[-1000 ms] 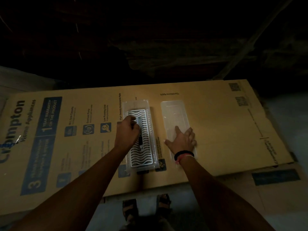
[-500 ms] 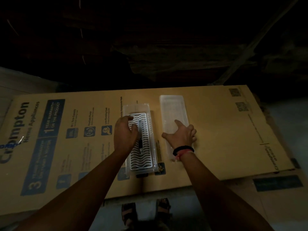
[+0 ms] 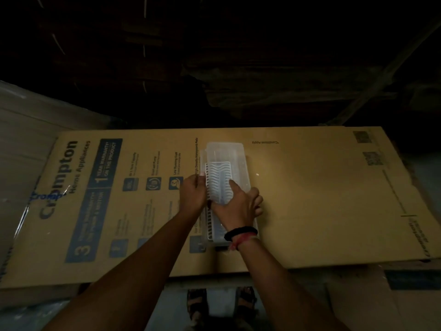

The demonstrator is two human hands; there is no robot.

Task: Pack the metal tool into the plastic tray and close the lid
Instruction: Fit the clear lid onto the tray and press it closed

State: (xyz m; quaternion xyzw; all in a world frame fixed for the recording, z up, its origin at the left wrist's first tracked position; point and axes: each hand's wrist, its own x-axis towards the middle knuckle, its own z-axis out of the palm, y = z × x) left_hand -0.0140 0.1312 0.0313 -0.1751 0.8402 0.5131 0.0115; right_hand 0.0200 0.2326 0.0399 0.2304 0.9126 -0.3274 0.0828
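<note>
A clear plastic tray with a white ribbed insert lies lengthwise on a flattened cardboard box. The translucent lid sits tilted over the tray, shifted a little to the right of it. My right hand grips the lid at its near part, thumb pressed on top. My left hand holds the tray's left edge with its fingers curled. The metal tool is hidden under the lid and my hands.
The cardboard carries blue printed panels on its left half. Beyond its far edge is dark clutter. A paler surface lies to the left. Sandalled feet stand on the floor below the near edge.
My right hand has picked the lid up from the cardboard at the tray's right and carried it left over the tray. My left hand has shifted from the tool to the tray's left edge.
</note>
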